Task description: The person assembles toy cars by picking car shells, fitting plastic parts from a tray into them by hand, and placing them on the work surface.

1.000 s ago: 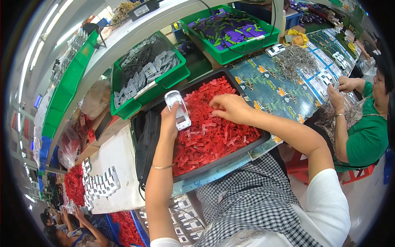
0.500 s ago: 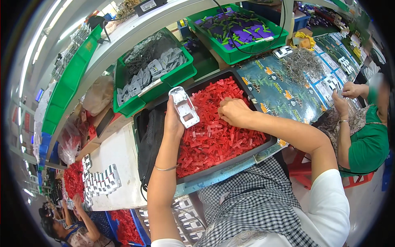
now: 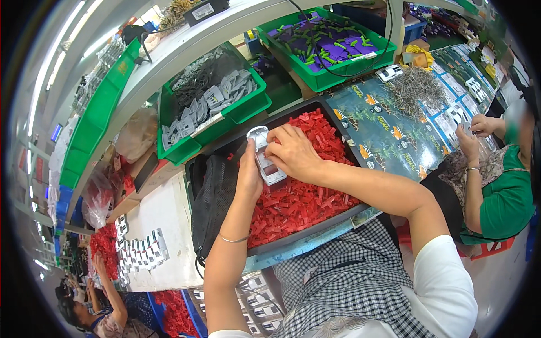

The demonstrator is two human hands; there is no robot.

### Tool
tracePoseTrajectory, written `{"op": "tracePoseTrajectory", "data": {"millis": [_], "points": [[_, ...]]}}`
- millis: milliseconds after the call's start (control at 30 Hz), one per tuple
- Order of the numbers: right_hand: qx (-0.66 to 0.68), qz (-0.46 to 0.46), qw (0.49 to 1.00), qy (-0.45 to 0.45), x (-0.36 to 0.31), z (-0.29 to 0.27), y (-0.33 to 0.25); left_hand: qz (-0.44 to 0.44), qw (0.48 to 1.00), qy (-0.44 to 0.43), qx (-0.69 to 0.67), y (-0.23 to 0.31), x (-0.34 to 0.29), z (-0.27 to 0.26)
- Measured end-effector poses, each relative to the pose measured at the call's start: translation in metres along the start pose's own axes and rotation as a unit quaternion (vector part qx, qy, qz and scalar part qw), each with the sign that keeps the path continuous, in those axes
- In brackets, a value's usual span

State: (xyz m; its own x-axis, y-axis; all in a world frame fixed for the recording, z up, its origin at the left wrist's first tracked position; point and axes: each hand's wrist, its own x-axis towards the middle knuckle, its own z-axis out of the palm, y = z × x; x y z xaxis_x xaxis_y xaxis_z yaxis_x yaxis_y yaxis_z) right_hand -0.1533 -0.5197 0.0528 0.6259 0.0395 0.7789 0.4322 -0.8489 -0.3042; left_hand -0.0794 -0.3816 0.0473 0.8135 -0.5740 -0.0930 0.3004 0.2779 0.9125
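Observation:
A white plastic toy car shell (image 3: 274, 176) is gripped by my left hand (image 3: 248, 173), thumb and fingers along its left side. My right hand (image 3: 297, 153) reaches over the shell with its fingers bent and the fingertips at the opening in the shell. Whatever those fingertips pinch is hidden. Both hands are above a heap of small red plastic pieces (image 3: 304, 208). The heap fills a black tray (image 3: 303, 231) in front of me.
A black mesh bag (image 3: 217, 194) lies over the tray's left side. Green bins with grey parts (image 3: 225, 93) and purple-green parts (image 3: 332, 45) stand behind. White car shells (image 3: 141, 250) line the left bench. Metal pins (image 3: 417, 90) and a co-worker (image 3: 490, 186) are at right.
My right hand has left the red heap and moved left and up to the car shell. My left hand has brought the shell slightly right and down.

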Motion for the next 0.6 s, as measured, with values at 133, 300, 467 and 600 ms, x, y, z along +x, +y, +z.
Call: {"op": "tracePoseTrajectory", "data": {"millis": [133,300,467,600], "points": [[-0.049,-0.051,0.997,0.015,0.000,-0.007,0.005,-0.008,0.999,-0.007,0.039,0.006,-0.009,0.010],[-0.123,-0.113,0.985,-0.043,-0.006,-0.010,0.002,0.018,0.997,-0.030,0.069,-0.001,-0.007,0.003],[-0.127,-0.146,0.981,-0.009,-0.007,-0.008,0.003,0.015,0.998,-0.019,0.056,-0.004,-0.012,0.011],[-0.148,-0.115,0.982,-0.011,-0.003,-0.016,-0.001,0.016,0.999,-0.013,0.042,0.003,-0.017,0.022]]}}
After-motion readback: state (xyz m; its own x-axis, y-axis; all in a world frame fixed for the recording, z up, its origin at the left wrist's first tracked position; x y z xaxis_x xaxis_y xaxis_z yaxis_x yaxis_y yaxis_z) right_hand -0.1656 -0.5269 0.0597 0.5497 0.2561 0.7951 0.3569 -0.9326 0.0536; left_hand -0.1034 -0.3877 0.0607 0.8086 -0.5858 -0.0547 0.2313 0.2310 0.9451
